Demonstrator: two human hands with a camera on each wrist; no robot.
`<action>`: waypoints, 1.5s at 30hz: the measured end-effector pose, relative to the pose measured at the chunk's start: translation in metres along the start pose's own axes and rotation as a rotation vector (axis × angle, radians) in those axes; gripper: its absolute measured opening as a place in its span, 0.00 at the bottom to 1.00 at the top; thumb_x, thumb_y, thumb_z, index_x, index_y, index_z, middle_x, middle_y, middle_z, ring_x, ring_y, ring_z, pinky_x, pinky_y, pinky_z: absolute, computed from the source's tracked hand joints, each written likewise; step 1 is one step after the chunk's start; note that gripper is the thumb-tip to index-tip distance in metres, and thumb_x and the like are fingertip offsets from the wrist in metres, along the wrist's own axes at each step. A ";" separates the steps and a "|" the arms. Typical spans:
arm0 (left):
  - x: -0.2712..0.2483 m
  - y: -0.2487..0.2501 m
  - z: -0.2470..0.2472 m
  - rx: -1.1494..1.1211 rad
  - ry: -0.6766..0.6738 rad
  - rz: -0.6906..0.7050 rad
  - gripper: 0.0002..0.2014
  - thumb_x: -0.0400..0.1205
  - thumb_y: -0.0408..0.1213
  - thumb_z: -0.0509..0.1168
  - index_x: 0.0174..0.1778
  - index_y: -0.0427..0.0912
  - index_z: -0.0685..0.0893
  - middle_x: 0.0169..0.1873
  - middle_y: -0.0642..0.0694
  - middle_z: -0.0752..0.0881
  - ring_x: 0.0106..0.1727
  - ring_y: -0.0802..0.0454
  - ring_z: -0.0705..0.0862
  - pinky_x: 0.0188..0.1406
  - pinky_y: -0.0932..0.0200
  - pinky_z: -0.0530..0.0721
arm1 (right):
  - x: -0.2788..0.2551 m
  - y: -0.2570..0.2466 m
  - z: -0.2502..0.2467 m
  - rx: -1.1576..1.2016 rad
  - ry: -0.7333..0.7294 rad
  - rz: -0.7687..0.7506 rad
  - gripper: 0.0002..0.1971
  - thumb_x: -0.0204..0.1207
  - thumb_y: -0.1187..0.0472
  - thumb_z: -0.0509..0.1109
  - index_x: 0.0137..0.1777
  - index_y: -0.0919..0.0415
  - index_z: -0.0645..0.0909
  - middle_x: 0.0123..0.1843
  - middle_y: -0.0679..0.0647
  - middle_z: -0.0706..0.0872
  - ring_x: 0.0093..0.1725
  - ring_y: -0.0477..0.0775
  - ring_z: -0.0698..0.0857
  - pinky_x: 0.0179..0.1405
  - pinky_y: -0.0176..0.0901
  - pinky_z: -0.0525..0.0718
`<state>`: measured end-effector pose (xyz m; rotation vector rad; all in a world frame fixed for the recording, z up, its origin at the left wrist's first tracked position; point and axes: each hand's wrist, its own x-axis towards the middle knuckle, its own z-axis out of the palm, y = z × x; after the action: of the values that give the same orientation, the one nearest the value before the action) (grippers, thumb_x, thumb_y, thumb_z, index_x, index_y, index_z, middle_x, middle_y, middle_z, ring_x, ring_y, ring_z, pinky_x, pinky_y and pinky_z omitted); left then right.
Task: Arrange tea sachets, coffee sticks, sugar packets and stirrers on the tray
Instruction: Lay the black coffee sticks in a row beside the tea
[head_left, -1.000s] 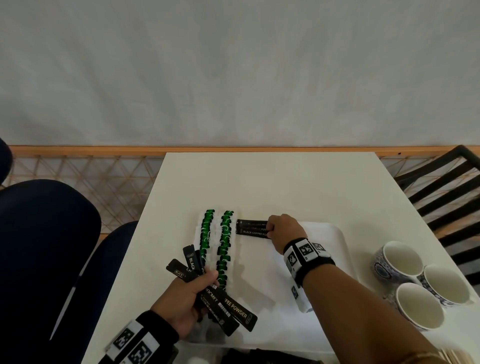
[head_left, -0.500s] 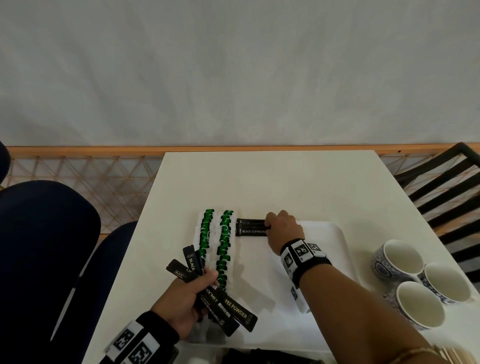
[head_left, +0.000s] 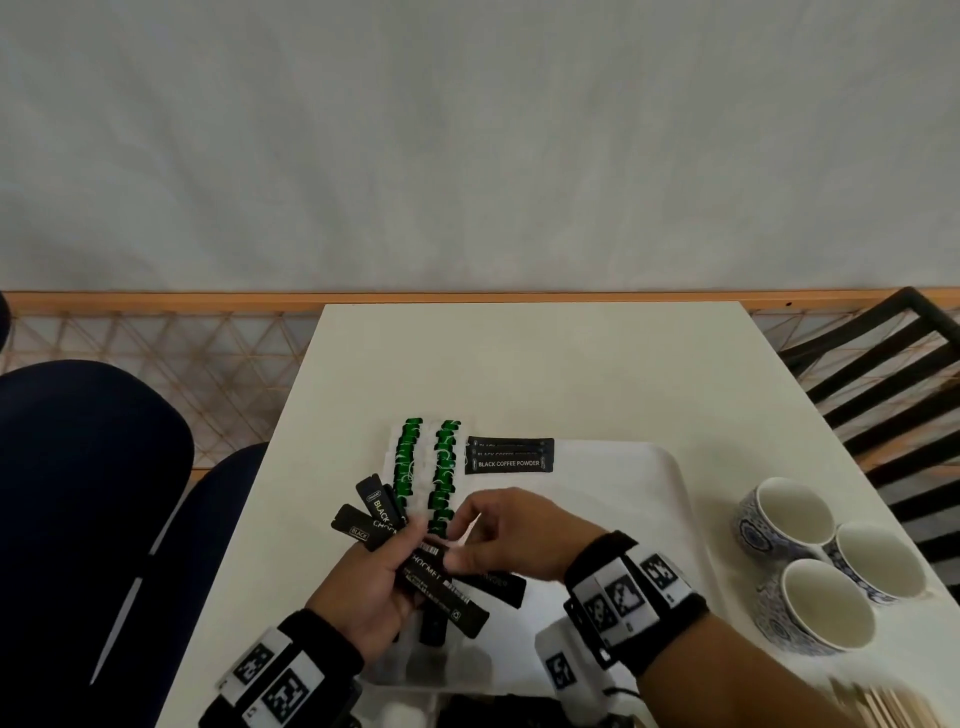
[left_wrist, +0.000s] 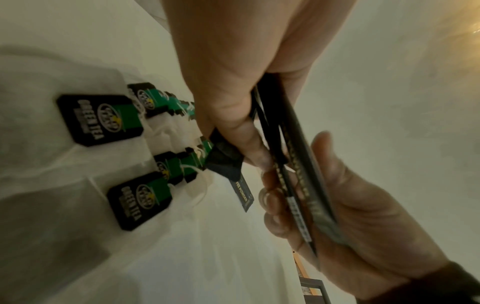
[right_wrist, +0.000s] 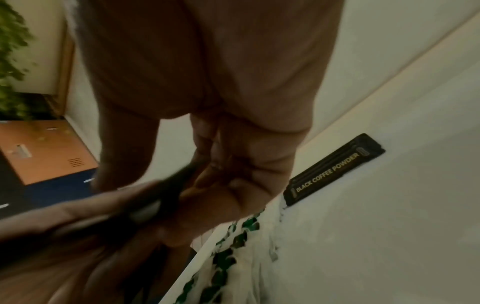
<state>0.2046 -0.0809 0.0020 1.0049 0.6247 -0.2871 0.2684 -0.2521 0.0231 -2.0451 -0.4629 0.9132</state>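
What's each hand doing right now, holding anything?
Left hand: grips a fanned bunch of coffee sticks.
Right hand: fingers pinch one stick of that bunch, near the left thumb.

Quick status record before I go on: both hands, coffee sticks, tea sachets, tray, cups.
left hand: grips a fan of coffee sticks
right hand: pinches one stick in that fan
placed sticks: stacked on the tray, right of the tea
tea sachets: two rows, tray's left part
cups: three, right of the tray
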 end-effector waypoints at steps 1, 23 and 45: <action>-0.001 0.000 0.001 0.004 -0.006 0.011 0.14 0.79 0.38 0.66 0.52 0.29 0.82 0.43 0.32 0.84 0.43 0.40 0.86 0.47 0.45 0.87 | -0.002 0.000 0.002 -0.032 -0.004 -0.013 0.14 0.69 0.49 0.80 0.52 0.50 0.83 0.41 0.47 0.91 0.39 0.43 0.87 0.44 0.41 0.85; -0.006 0.000 -0.005 0.005 0.031 -0.064 0.04 0.83 0.30 0.63 0.43 0.35 0.79 0.35 0.35 0.85 0.43 0.35 0.88 0.60 0.35 0.81 | 0.049 0.045 -0.032 -0.455 0.522 0.309 0.03 0.79 0.54 0.68 0.47 0.45 0.84 0.54 0.49 0.85 0.58 0.54 0.82 0.60 0.51 0.81; -0.002 -0.002 -0.009 -0.054 0.015 -0.057 0.01 0.83 0.28 0.62 0.46 0.36 0.79 0.33 0.36 0.84 0.44 0.35 0.87 0.46 0.43 0.88 | 0.080 0.054 -0.024 -0.758 0.612 0.187 0.08 0.82 0.53 0.64 0.58 0.52 0.79 0.56 0.52 0.79 0.60 0.57 0.74 0.60 0.54 0.73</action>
<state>0.1984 -0.0744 -0.0017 0.9395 0.6719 -0.3119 0.3394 -0.2494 -0.0463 -2.9426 -0.2951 0.1511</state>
